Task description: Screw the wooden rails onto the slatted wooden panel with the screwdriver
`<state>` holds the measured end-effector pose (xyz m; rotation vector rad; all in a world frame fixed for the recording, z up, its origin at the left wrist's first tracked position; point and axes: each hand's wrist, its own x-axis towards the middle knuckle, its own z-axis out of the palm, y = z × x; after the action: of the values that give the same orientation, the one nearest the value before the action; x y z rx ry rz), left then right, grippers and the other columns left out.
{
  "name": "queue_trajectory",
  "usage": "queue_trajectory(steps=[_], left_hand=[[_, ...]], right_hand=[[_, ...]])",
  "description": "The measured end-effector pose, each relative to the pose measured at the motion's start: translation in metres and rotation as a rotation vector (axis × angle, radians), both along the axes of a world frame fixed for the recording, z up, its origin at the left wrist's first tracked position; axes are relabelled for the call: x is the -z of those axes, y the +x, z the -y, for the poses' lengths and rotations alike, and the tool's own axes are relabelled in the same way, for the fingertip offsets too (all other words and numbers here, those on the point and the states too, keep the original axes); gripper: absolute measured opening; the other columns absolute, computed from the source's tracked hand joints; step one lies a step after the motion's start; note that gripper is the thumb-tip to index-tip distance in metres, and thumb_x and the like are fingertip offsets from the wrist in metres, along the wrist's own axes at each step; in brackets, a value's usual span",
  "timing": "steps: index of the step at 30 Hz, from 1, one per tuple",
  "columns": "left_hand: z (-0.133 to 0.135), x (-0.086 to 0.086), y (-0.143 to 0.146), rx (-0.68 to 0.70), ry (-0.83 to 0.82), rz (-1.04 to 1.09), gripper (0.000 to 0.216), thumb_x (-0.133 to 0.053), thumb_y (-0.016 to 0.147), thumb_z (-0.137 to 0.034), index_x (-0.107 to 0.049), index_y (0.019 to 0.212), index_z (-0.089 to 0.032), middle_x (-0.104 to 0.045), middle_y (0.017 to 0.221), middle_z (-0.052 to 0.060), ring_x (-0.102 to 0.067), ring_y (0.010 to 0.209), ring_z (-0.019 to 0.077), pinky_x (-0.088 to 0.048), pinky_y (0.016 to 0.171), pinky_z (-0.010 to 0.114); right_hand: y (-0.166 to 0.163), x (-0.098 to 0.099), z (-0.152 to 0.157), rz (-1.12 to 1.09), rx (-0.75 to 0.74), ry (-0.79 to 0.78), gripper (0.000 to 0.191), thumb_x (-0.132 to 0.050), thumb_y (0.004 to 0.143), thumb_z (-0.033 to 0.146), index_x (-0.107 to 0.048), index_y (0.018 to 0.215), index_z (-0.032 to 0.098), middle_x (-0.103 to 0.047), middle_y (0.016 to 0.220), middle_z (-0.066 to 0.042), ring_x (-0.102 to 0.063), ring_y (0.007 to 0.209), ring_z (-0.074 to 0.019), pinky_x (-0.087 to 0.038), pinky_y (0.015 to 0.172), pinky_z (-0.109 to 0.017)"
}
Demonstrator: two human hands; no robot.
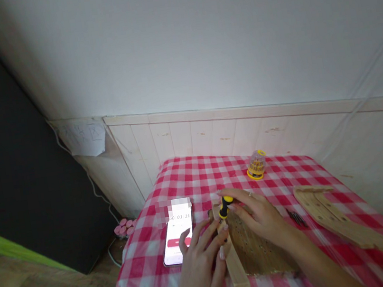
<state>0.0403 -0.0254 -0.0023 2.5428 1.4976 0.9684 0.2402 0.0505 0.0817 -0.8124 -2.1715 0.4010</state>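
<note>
My right hand is closed round a black and yellow screwdriver, held upright over a pale wooden strip. That strip lies along the left edge of a wooden board with many small holes. My left hand rests on the strip with its fingers stretched out, holding it down. Just left of that hand lies a phone with a lit screen showing a timer.
All of this sits on a table under a red and white checked cloth. A yellow bit holder stands at the back. Curved wooden pieces and a few dark screws lie on the right. A cable and pink socket strip hang left.
</note>
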Motion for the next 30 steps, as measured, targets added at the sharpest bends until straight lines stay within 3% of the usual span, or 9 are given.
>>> queue_trajectory(steps=[6, 14, 21, 26, 30], left_hand=[[-0.001, 0.001, 0.0, -0.001, 0.001, -0.008, 0.057, -0.043, 0.098, -0.007, -0.055, 0.146, -0.035, -0.062, 0.149, -0.003, -0.049, 0.14, 0.0248, -0.024, 0.108, 0.044], [-0.002, 0.004, 0.0, 0.002, -0.005, -0.024, 0.058, -0.041, 0.101, -0.01, -0.05, 0.152, -0.036, -0.06, 0.152, -0.003, -0.048, 0.141, 0.0254, -0.029, 0.108, 0.044], [-0.001, 0.006, -0.001, 0.007, -0.019, -0.024, 0.062, -0.042, 0.099, -0.007, -0.047, 0.153, -0.037, -0.059, 0.152, -0.003, -0.048, 0.142, 0.0259, -0.029, 0.107, 0.046], [-0.003, 0.007, -0.001, 0.009, -0.035, -0.027, 0.063, -0.042, 0.098, -0.007, -0.048, 0.153, -0.037, -0.058, 0.153, -0.003, -0.046, 0.143, 0.0266, -0.03, 0.108, 0.048], [-0.003, 0.007, -0.002, 0.015, -0.058, -0.023, 0.062, -0.042, 0.099, -0.008, -0.049, 0.152, -0.037, -0.058, 0.154, -0.003, -0.047, 0.142, 0.0266, -0.032, 0.108, 0.048]], right_hand=[[-0.003, 0.002, 0.001, -0.053, 0.071, 0.006, 0.021, -0.057, 0.103, 0.034, -0.069, 0.118, 0.026, -0.082, 0.106, -0.007, -0.08, 0.089, -0.024, -0.064, 0.077, -0.034], [-0.006, -0.003, 0.002, -0.116, 0.091, 0.031, 0.017, -0.063, 0.099, 0.041, -0.067, 0.101, 0.025, -0.08, 0.093, -0.006, -0.077, 0.085, -0.0234, -0.061, 0.077, -0.034], [-0.012, 0.003, 0.007, -0.224, -0.011, -0.214, 0.011, -0.063, 0.098, 0.036, -0.06, 0.102, 0.026, -0.077, 0.093, -0.003, -0.076, 0.086, -0.02, -0.06, 0.076, -0.03], [-0.013, 0.015, 0.004, -0.248, -0.014, -0.232, 0.022, -0.058, 0.102, 0.04, -0.067, 0.116, 0.027, -0.079, 0.108, -0.007, -0.076, 0.101, -0.0229, -0.06, 0.09, -0.037], [-0.009, 0.008, 0.004, -0.171, -0.084, -0.221, 0.03, -0.051, 0.106, 0.039, -0.069, 0.127, 0.028, -0.079, 0.119, -0.009, -0.075, 0.109, -0.0234, -0.06, 0.095, -0.038]])
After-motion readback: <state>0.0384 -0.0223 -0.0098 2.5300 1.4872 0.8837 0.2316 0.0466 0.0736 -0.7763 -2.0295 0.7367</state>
